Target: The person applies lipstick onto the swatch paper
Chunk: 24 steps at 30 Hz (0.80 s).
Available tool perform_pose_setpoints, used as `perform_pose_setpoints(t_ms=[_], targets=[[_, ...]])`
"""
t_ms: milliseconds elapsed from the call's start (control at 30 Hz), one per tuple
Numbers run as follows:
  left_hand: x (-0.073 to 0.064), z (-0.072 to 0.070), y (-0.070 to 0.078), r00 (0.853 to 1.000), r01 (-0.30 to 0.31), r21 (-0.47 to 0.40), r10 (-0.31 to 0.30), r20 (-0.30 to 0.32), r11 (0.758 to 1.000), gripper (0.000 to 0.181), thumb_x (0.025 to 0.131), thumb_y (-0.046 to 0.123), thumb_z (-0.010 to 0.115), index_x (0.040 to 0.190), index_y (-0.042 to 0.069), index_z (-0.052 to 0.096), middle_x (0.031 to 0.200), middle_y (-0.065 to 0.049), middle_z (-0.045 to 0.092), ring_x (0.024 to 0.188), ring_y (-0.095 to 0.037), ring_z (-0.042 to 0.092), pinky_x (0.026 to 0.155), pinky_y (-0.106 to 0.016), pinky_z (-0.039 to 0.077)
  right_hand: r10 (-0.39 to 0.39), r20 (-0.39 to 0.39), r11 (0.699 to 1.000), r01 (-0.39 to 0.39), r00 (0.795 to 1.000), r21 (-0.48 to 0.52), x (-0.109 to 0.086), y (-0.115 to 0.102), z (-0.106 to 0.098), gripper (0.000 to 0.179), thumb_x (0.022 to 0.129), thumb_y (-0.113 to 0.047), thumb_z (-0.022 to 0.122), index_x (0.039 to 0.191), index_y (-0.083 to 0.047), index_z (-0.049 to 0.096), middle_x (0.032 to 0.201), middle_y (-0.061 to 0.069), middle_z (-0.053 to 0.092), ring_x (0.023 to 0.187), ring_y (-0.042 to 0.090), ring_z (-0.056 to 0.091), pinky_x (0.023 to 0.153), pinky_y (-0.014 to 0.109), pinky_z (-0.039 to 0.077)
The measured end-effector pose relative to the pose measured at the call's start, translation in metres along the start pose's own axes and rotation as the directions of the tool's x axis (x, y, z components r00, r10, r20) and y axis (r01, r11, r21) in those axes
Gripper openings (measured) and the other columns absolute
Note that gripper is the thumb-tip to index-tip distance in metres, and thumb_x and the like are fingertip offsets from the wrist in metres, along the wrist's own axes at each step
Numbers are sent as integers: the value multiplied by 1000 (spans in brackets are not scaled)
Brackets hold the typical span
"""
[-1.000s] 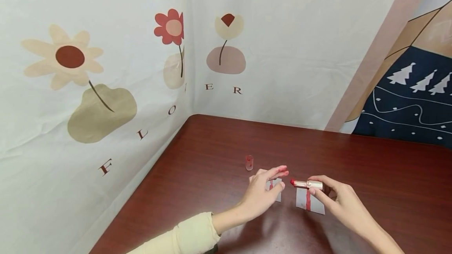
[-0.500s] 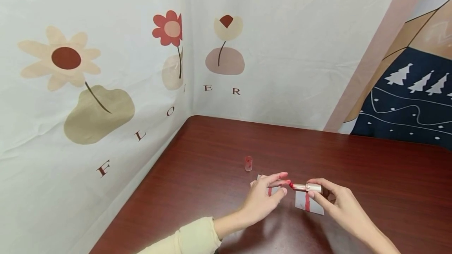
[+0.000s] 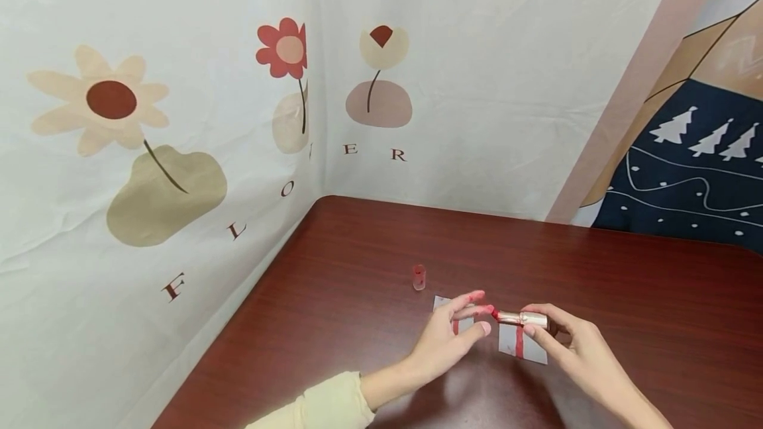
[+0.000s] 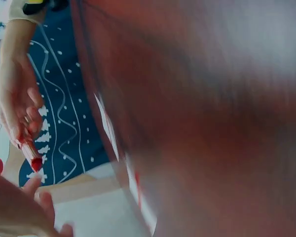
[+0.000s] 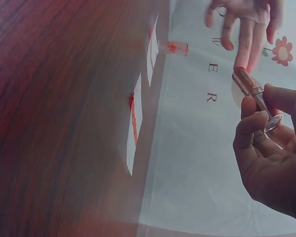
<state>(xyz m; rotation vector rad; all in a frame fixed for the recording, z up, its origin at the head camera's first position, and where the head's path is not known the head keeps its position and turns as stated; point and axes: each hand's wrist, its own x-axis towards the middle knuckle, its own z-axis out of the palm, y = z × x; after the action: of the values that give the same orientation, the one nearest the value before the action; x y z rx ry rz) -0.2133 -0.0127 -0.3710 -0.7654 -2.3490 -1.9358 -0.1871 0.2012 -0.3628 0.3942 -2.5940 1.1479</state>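
Between the thumb and fingers of my right hand is a gold lipstick, lying nearly level with its red tip toward the left. My left hand hovers above the table, fingers extended, and red smears mark its fingertips. The lipstick's red tip meets the end of one left finger in the head view. In the right wrist view the lipstick also reaches the left hand's fingers. Below the hands lie two white paper pieces, the right paper and the left paper, each with a red stripe.
A small clear cap with red smears stands on the brown table behind the left hand. Flower-printed white cloth hangs along the left and back edges. A dark blue tree-patterned area hangs at the back right.
My left hand has dropped slightly, its fingers spreading apart and its thumb shifting right. The lipstick has tilted and lowered a little, and its tip has come against a left finger.
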Motion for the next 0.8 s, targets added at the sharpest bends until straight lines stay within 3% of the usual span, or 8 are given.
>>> perform_pose_setpoints(t_ms=[67,167,267,333,433,567,667,800], targets=[[4,-1,1,991,-116,195,125,-35,974,46,83,18,67,128,13,55,116,7,63,108,-7,48,93,-31,29,0,6,1000,0,1000,11,0,-1,1,21,87,-16,67,107,-14,64,83,-4,62,62,6,53,49,24,43],[11,-4,4,966,-227,489,257,6,842,44,82,25,68,125,18,59,124,9,56,107,-7,43,89,-36,26,-33,16,999,32,999,29,0,-2,2,21,86,-14,67,107,-14,64,82,-4,62,60,7,53,48,23,42],[18,-5,7,957,-287,634,242,159,718,38,83,34,66,118,21,64,128,10,53,110,-7,41,89,-36,25,-98,27,994,97,995,42,0,-4,4,22,86,-10,67,107,-15,64,82,-5,63,58,7,54,48,23,42],[21,-6,9,946,-322,686,202,252,652,34,84,39,65,114,24,67,124,13,56,107,-6,40,89,-36,24,-116,39,992,114,992,51,-1,-5,5,22,87,-9,65,108,-17,63,84,-7,63,59,7,55,49,24,43],[25,-5,12,929,-364,713,178,325,599,27,84,41,65,105,26,72,112,17,61,102,-4,41,90,-38,24,-130,69,989,125,989,75,-1,-7,4,22,92,-10,59,110,-21,63,90,-9,65,66,8,60,55,25,47],[25,-3,13,903,-429,745,217,371,512,17,84,41,67,92,27,73,97,21,65,100,-3,40,93,-42,25,-117,89,990,109,989,84,-3,-9,4,22,95,-12,53,111,-22,64,98,-10,67,80,8,64,66,25,49],[24,-1,11,883,-468,758,258,391,453,15,84,41,67,88,28,73,88,21,65,102,-5,40,94,-42,26,-35,97,997,27,995,77,-4,-10,3,17,96,-16,52,109,-18,64,86,-8,65,62,6,60,55,24,47],[24,0,8,869,-493,757,287,403,430,12,84,39,68,84,28,73,80,22,63,106,-4,41,94,-42,25,28,112,999,-32,993,36,-4,-9,3,10,95,-20,55,96,-17,65,65,-9,54,45,4,43,42,23,38]])
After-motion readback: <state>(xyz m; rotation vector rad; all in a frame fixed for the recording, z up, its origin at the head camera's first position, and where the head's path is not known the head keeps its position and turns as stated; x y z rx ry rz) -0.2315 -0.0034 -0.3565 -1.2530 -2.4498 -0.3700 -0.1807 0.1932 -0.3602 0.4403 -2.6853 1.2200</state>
